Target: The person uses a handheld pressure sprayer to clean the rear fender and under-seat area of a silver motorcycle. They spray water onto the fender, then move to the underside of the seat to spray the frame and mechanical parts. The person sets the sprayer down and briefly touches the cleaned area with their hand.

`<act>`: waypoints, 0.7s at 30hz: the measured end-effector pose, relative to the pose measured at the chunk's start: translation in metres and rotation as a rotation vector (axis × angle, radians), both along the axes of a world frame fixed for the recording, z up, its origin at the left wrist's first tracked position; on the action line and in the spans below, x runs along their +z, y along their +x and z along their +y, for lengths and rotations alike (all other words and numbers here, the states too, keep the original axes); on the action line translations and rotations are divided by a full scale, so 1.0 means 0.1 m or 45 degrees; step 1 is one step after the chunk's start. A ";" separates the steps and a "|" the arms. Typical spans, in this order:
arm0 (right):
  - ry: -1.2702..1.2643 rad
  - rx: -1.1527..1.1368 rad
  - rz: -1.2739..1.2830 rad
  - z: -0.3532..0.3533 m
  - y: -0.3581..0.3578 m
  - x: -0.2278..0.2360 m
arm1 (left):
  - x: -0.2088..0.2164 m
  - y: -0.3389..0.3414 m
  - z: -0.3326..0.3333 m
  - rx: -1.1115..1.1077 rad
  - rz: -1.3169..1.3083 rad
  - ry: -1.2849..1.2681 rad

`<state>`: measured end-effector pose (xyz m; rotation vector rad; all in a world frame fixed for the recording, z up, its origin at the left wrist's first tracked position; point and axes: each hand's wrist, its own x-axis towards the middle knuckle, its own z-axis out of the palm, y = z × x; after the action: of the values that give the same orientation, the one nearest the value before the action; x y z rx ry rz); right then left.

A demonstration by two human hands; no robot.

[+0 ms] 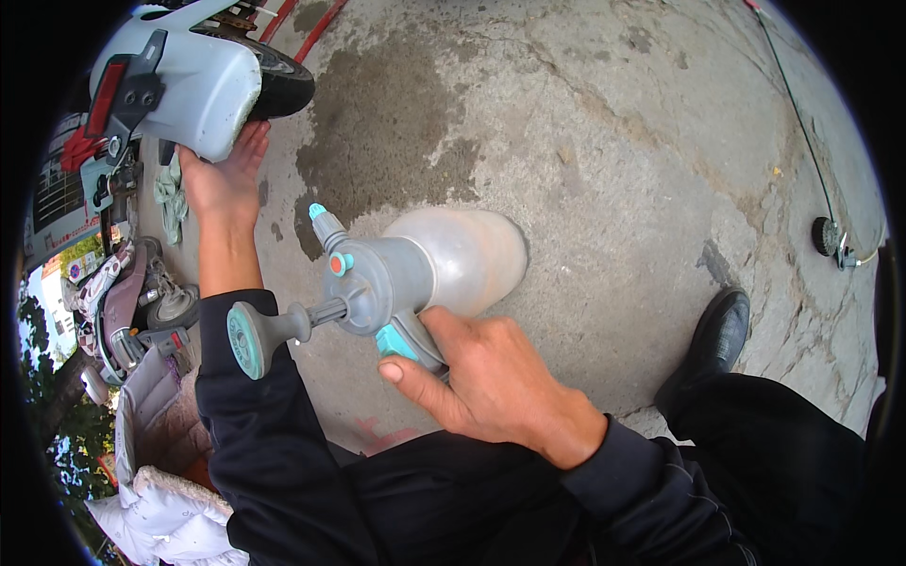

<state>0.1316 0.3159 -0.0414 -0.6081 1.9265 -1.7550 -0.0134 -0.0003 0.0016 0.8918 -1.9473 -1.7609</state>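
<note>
A pump sprayer (373, 283) with a grey head, teal trigger and clouded bottle is in my right hand (505, 382). My fingers wrap round its handle, and the thumb lies beside the trigger. The sprayer's nozzle points up and left, toward the white fender (203, 90) of a scooter. At the fender's lower edge is my left hand (225, 184), its fingers stretched out and partly hidden behind the edge. It appears to touch the fender, though the contact itself is hard to see. A black tyre (286, 83) shows beside the fender.
Wet concrete (377, 123) darkens the ground near the tyre. A pale green cloth (171, 200) hangs left of my left wrist. Parked scooters (127, 302) and a quilted cover (156, 415) stand at left. A long thin rod (802, 123) reaches a round black brush (826, 236) at right.
</note>
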 end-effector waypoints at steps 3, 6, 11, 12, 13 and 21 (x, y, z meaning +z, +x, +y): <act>0.006 0.031 -0.018 0.01 0.00 0.00 | 0.02 0.01 0.01 -0.010 -0.015 -0.048; 0.005 0.013 -0.050 0.00 -0.01 0.01 | 0.02 0.02 -0.02 0.020 0.006 -0.006; 0.047 0.011 -0.044 0.00 -0.04 -0.02 | -0.07 0.01 -0.11 0.091 0.087 0.119; 0.064 0.021 -0.062 0.00 -0.04 -0.02 | -0.11 0.00 -0.13 0.079 0.079 0.100; 0.050 -0.001 -0.040 0.00 -0.05 -0.02 | -0.16 -0.01 -0.14 0.066 0.070 0.081; 0.065 -0.009 -0.063 0.01 -0.08 -0.04 | -0.42 -0.10 -0.17 0.008 0.076 0.241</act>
<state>0.1238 0.3169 -0.0457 -0.5351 1.9361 -1.7036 -0.0235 -0.0177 -0.0406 0.8934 -1.7610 -1.9705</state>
